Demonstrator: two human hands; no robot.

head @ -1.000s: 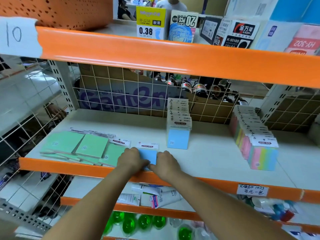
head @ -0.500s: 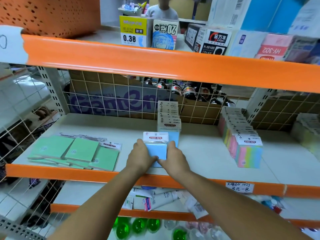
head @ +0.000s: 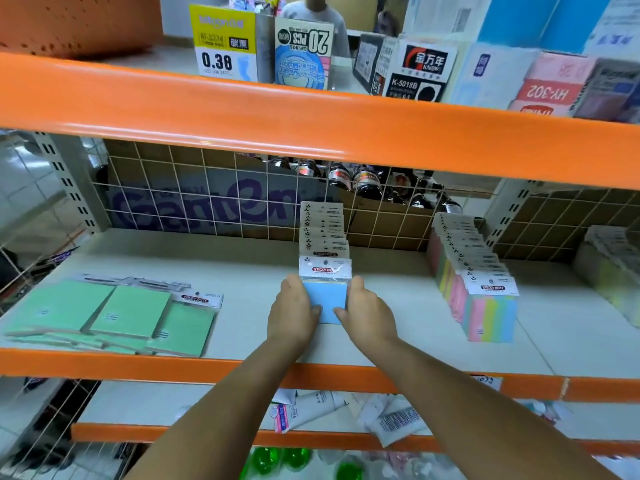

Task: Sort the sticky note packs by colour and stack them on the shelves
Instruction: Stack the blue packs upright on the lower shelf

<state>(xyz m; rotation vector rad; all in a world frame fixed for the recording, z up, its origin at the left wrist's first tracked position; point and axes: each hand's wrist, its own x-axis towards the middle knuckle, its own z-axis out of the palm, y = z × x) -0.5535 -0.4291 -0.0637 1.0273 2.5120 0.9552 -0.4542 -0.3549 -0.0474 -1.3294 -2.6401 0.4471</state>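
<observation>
- Looking down from the head cam at the middle shelf [head: 398, 341], I've got both hands clamped on one blue sticky note pack [head: 325, 301], standing upright at the near end of the blue row [head: 323, 230].
- Left hand [head: 294, 313] grips the pack's left edge, right hand [head: 369, 315] grips the right edge. Fingers curl round the sides, so most of them are hidden behind the pack; only the thumbs show on the front face.
- Can't tell if the pack's bottom edge touches the shelf, my hands cover that bit. Same for whether it touches the next pack behind it.
- The blue row runs back toward the wire grid [head: 207, 202]; only the white header cards of the far packs show, the print on them is too small to read.
- Left on the same shelf, the green packs [head: 114, 313] lie flat and overlapping near the front edge, so I can't count them properly.
- Right, a rainbow-striped row [head: 485, 306] stands upright, well apart from the blue one.
- Far right there's another pale stack [head: 609, 271], blurred and cut off by the frame edge.
- The top shelf boxes [head: 304, 53] are partly cropped. Lower shelf has white tubes [head: 311, 410] half hidden by my arms.
</observation>
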